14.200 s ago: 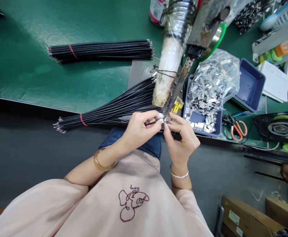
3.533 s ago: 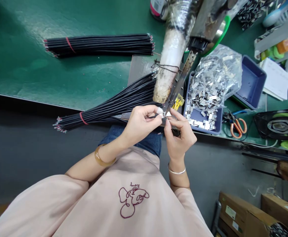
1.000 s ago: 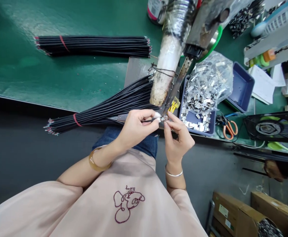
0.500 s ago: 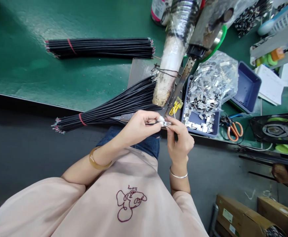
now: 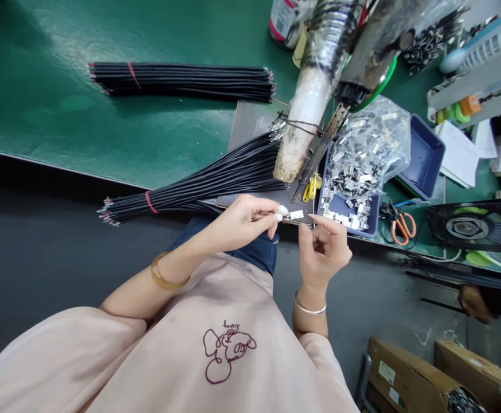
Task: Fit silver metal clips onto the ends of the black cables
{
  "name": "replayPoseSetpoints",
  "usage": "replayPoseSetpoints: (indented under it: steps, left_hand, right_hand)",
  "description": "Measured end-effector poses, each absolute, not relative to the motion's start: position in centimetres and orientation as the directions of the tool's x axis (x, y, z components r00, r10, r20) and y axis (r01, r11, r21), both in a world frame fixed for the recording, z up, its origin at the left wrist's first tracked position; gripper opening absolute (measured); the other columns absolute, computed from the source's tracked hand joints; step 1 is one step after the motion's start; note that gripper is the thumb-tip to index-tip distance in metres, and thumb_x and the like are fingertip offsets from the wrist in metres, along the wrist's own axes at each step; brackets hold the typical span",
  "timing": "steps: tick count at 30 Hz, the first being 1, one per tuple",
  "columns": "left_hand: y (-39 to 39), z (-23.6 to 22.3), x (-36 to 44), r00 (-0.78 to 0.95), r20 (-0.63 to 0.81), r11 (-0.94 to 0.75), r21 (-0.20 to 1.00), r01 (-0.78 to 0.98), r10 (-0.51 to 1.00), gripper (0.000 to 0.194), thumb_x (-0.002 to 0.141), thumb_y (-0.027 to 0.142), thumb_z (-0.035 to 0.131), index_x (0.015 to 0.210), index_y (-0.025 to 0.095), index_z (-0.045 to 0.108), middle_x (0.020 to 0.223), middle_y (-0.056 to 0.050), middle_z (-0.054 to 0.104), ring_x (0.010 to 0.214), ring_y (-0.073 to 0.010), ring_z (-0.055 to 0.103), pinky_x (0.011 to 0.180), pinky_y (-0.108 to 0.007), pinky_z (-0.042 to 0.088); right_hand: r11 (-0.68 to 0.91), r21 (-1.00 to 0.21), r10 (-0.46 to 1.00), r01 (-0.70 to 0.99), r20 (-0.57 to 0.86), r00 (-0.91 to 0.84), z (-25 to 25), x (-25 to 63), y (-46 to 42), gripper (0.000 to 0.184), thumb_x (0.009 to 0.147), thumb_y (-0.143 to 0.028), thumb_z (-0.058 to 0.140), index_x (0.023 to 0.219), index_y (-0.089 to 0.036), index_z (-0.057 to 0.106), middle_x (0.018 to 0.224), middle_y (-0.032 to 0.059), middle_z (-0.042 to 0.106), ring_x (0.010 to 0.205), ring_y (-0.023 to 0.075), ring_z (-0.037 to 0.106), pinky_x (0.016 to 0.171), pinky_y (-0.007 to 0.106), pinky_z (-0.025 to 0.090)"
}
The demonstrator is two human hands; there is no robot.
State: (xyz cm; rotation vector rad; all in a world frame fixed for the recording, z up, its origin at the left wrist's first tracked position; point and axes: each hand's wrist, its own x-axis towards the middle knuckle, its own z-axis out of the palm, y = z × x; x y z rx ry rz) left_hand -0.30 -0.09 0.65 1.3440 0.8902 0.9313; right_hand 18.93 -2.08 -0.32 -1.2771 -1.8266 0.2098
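My left hand (image 5: 250, 225) is closed in a pinch, with white coverings on its fingertips. From the pinch a silver USB plug (image 5: 296, 215) juts out to the right; any cable behind it is mostly hidden by the fingers. Just right of the plug is my right hand (image 5: 324, 244), its thumb and index finger apart and nothing visible between them. Behind the left hand lies a fanned bundle of black cables (image 5: 207, 176), tied by a red band. A blue tray (image 5: 376, 221) of loose metal plug shells (image 5: 353, 172) stands beyond the right hand.
Over the bench (image 5: 181, 132) hangs a plastic-wrapped white tube (image 5: 297, 123) beside a soldering iron (image 5: 325, 135). Another tied cable bundle (image 5: 181, 80) lies further back. Orange-handled pliers (image 5: 403, 228) and a black fan (image 5: 469, 226) are at the right. Cardboard boxes (image 5: 400, 367) stand below.
My right hand has let go of the plug and moved a little right, its fingers parting. The plug now shows fully in my left hand. The view has shifted slightly.
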Motion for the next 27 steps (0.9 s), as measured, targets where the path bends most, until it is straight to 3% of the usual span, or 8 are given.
replayPoseSetpoints:
  steps: [4, 6, 10, 13, 16, 20, 24, 27]
  left_hand:
    - [0.0, 0.7, -0.3, 0.403, 0.012, 0.021, 0.997, -0.078, 0.915, 0.024, 0.090, 0.016, 0.054, 0.068, 0.012, 0.063, 0.060, 0.000, 0.063, 0.051, -0.0062, 0.048, 0.051, -0.018, 0.037]
    - [0.0, 0.6, -0.3, 0.403, 0.010, 0.024, 0.997, -0.078, 0.915, 0.023, 0.089, 0.015, 0.054, 0.067, 0.013, 0.063, 0.059, 0.000, 0.062, 0.051, -0.0063, 0.049, 0.052, -0.018, 0.037]
    - [-0.1, 0.1, 0.0, 0.353, 0.021, 0.003, 0.998, -0.067, 0.935, 0.017, 0.089, 0.017, 0.055, 0.083, 0.011, 0.070, 0.062, 0.000, 0.064, 0.054, -0.0077, 0.054, 0.055, -0.019, 0.041]
    - [-0.2, -0.1, 0.3, 0.296, 0.041, -0.048, 0.999, 0.018, 0.954, 0.019, 0.089, 0.017, 0.055, 0.091, 0.010, 0.072, 0.061, 0.000, 0.063, 0.055, -0.0083, 0.054, 0.056, -0.019, 0.042]
    - [-0.3, -0.2, 0.4, 0.275, 0.065, -0.090, 0.993, 0.077, 0.959, 0.020, 0.089, 0.017, 0.055, 0.093, 0.010, 0.073, 0.063, 0.000, 0.063, 0.056, -0.0086, 0.052, 0.056, -0.020, 0.040]
    - [-0.5, -0.3, 0.4, 0.286, 0.086, -0.101, 0.994, 0.036, 0.954, 0.016, 0.087, 0.021, 0.062, 0.088, 0.010, 0.074, 0.061, 0.002, 0.059, 0.056, -0.0083, 0.048, 0.055, -0.020, 0.038]
    - [-0.5, -0.5, 0.7, 0.247, 0.090, -0.096, 0.995, 0.014, 0.965, 0.018, 0.087, 0.025, 0.064, 0.085, 0.010, 0.075, 0.054, 0.005, 0.045, 0.052, -0.0061, 0.035, 0.050, -0.020, 0.029]
    - [-0.3, -0.6, 1.1, 0.198, 0.054, -0.050, 0.998, -0.024, 0.979, 0.017, 0.085, 0.022, 0.062, 0.076, 0.011, 0.070, 0.052, 0.007, 0.034, 0.051, -0.0054, 0.027, 0.048, -0.021, 0.023]
  right_hand:
    - [0.551, -0.402, 0.783, 0.732, 0.552, -0.286, -0.4, 18.2, -2.1, 0.010, 0.091, -0.022, 0.068, 0.101, -0.024, 0.069, 0.053, -0.0103, 0.045, 0.045, 0.0057, 0.039, 0.051, 0.021, 0.036]
    - [0.492, -0.503, 0.836, 0.711, 0.502, -0.223, -0.4, 17.9, -1.9, 0.003, 0.093, -0.023, 0.064, 0.093, -0.022, 0.068, 0.055, -0.0091, 0.049, 0.046, 0.0055, 0.041, 0.051, 0.021, 0.037]
    - [0.252, -0.804, 0.936, 0.539, 0.344, 0.076, 0.1, 17.8, -1.9, 0.017, 0.095, -0.034, 0.061, 0.086, -0.020, 0.062, 0.060, -0.0075, 0.053, 0.048, 0.0057, 0.043, 0.047, 0.020, 0.033]
    - [0.171, -0.809, 0.942, 0.562, 0.301, 0.146, 0.7, 18.0, -2.1, 0.022, 0.093, -0.040, 0.062, 0.085, -0.019, 0.065, 0.056, -0.0087, 0.045, 0.046, 0.0058, 0.036, 0.046, 0.021, 0.029]
    - [0.192, -0.733, 0.963, 0.653, 0.269, 0.019, 0.8, 17.9, -2.3, 0.018, 0.090, -0.037, 0.066, 0.086, -0.019, 0.067, 0.054, -0.0101, 0.040, 0.047, 0.0052, 0.035, 0.049, 0.021, 0.031]
    - [0.208, -0.783, 0.974, 0.587, 0.220, -0.053, 0.4, 17.7, -2.5, 0.020, 0.093, -0.033, 0.060, 0.080, -0.019, 0.064, 0.059, -0.0075, 0.049, 0.048, 0.0054, 0.040, 0.048, 0.020, 0.032]
    - [0.348, -0.793, 0.857, 0.500, 0.486, 0.174, 0.8, 18.2, -2.1, 0.013, 0.089, -0.027, 0.063, 0.078, -0.021, 0.067, 0.063, -0.0046, 0.055, 0.050, 0.0074, 0.046, 0.046, 0.022, 0.034]
    - [0.592, -0.688, 0.581, 0.420, 0.725, 0.369, 1.4, 18.5, -1.7, 0.008, 0.085, -0.020, 0.058, 0.084, -0.024, 0.066, 0.055, -0.0086, 0.038, 0.040, 0.0061, 0.029, 0.039, 0.021, 0.026]
